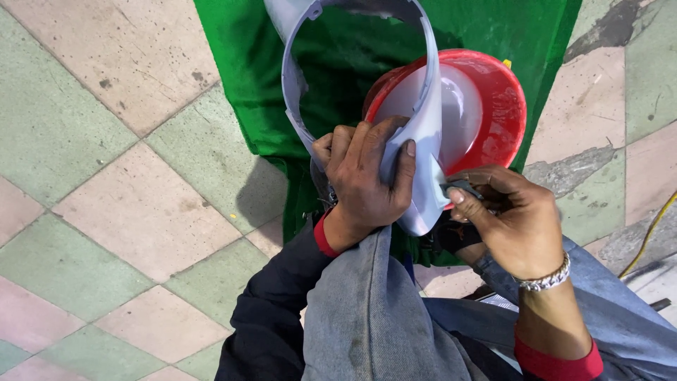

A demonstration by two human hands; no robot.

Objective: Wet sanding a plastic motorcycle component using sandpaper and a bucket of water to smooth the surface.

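Observation:
My left hand (367,180) grips the lower end of a curved pale grey plastic panel (423,106), thumb on its outer face. The panel arcs up and away over a green cloth (240,85). My right hand (511,222) pinches a small dark grey piece, like sanding paper (462,188), against the panel's lower edge. A silver bracelet circles my right wrist. Behind the panel sits a red basin (504,106) holding pale liquid.
The floor is tiled in pink and green squares (120,212). My knees in blue jeans (367,317) fill the bottom of the view. A yellow cable (652,229) runs along the right edge near cracked grey patches of floor.

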